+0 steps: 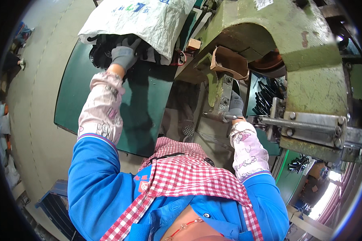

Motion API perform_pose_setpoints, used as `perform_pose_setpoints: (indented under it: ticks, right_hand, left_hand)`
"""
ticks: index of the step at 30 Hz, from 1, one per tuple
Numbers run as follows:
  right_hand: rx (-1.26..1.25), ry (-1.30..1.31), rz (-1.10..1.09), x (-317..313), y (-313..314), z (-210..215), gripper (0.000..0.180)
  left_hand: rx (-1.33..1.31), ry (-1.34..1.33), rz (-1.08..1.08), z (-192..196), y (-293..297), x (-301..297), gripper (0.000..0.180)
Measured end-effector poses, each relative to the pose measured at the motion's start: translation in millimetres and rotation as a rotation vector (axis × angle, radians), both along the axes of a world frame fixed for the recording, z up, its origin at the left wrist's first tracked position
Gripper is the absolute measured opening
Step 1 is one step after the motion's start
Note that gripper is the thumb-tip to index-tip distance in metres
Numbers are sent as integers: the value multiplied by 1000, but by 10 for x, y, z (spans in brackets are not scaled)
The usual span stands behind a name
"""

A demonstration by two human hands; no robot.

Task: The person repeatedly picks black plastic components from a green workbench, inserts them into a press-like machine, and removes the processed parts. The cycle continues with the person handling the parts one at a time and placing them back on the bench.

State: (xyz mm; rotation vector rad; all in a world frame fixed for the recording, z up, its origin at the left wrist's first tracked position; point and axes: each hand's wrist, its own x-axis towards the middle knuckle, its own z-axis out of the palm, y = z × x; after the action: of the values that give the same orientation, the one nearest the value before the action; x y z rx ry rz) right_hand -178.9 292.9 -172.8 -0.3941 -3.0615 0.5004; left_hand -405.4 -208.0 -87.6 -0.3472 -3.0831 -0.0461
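**Two gloved hands at a green press: one in a sack, one at the tool**

Nearest the camera is the person's own body: a blue jacket (pixel 100 188) under a red-and-white checked apron (pixel 189 172); patterned pale sleeve covers run over both forearms; the left sleeve cover (pixel 101 108) reaches up and away, the right sleeve cover (pixel 247 149) is bent closer in.

Farther out, the right hand (pixel 236 106), in a grey glove, rests at the grey metal tool block (pixel 223 100) beneath the arch of the press; its fingers curl around the front of that block, but the grip is partly hidden, so it cannot be told whether it is clenched or merely resting there. Just to its right a threaded steel rod (pixel 299 124) runs sideways through a bolted bracket; behind it lies a heap of dark narrow parts (pixel 267 98) in a green tray.

On the left lies the dark green surface (pixel 145 108); at its far end the left hand (pixel 125 54), also grey-gloved, is pushed into the mouth of a white woven sack (pixel 149 20), fingers closed on the black parts (pixel 102 50) spilling from it.

Farthest away the worn green press frame (pixel 309 52) arches over the work zone, with a brown cardboard piece (pixel 229 62) tucked under the arch.
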Motion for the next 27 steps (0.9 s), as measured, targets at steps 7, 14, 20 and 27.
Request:
perform_pose_setpoints:
  ticks: [7, 14, 20, 27]
  right_hand:
    - [186, 233, 105, 124, 251, -510, 37]
    - [-378, 383, 178, 27, 10, 593, 27]
    - [-403, 551, 518, 468, -391, 1479, 17]
    - [-193, 402, 682, 643, -593, 2103, 22]
  left_hand:
    - [14, -172, 151, 11, -156, 1142, 83]
    - [831, -310, 379, -163, -856, 1788, 54]
    - [192, -17, 158, -153, -570, 2286, 53]
    - [193, -241, 383, -511, -149, 2264, 58]
